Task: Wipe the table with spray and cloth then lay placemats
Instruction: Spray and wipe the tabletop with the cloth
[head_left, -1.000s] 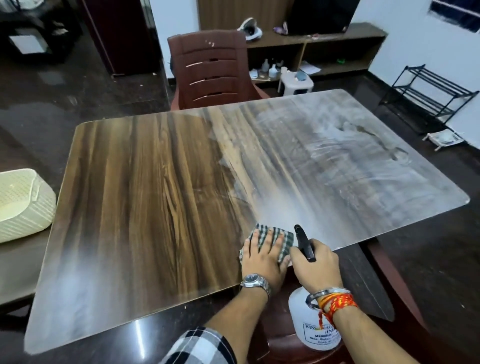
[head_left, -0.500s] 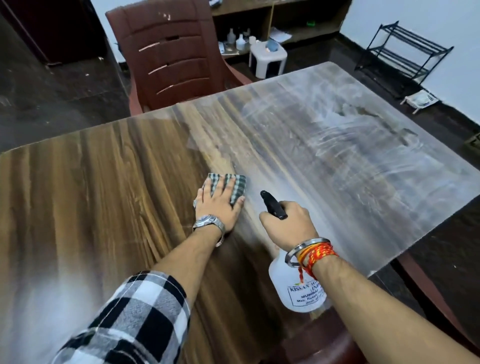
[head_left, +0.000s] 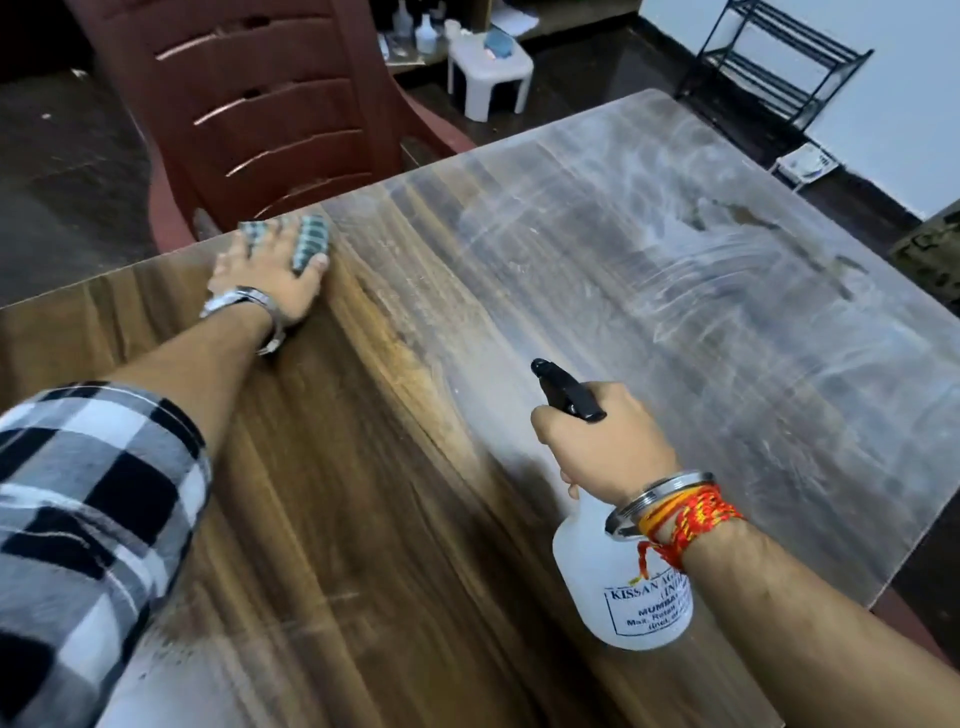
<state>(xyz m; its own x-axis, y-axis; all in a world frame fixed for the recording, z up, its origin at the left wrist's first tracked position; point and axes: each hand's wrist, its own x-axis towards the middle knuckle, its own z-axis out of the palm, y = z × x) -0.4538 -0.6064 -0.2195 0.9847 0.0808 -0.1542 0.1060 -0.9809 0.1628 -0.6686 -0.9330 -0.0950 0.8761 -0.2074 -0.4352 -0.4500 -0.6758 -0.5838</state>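
Head | cloth under left hand | spray bottle in right hand

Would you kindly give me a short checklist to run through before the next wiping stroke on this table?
1. The cloth is under the left hand: ok, pressed flat on the table.
2. The cloth is fully on the table: ok, though right at the far edge beside the chair.
3. The spray bottle is secure: ok, the right hand grips its neck.
4. The right part of the table is wiped: not ok, white streaks cover it.
5. The placemats are ready: cannot tell, none in view.
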